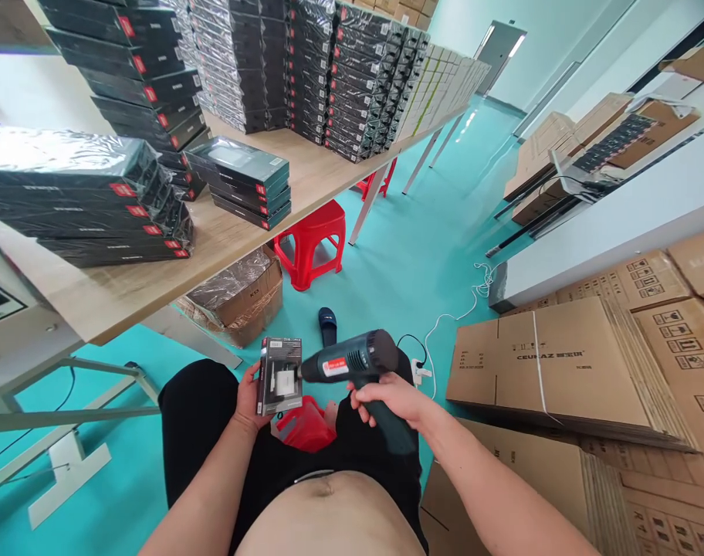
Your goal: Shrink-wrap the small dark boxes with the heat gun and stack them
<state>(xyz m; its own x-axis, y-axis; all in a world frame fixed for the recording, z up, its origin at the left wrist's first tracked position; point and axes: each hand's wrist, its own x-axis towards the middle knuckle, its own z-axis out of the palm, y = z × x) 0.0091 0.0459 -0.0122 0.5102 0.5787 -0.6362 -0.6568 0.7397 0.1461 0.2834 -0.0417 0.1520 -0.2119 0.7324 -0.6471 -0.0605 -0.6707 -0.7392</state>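
A small black box (281,376) with a white item pictured on its face is in my left hand (249,398), whose fingers wrap its left edge and bottom. My right hand (387,398) grips the handle of a dark green heat gun (346,359) with a red label. The gun's nozzle points left and sits very close to the right side of the box; I cannot tell whether they touch. Both things are held above my lap, over a red stool (307,425).
A wooden table (155,289) at the left carries stacks of black boxes (239,177), many in film. A red stool (311,239) and an open carton (242,297) stand below. Flattened cardboard boxes (537,363) lean at the right. A white power strip (422,372) lies on the floor.
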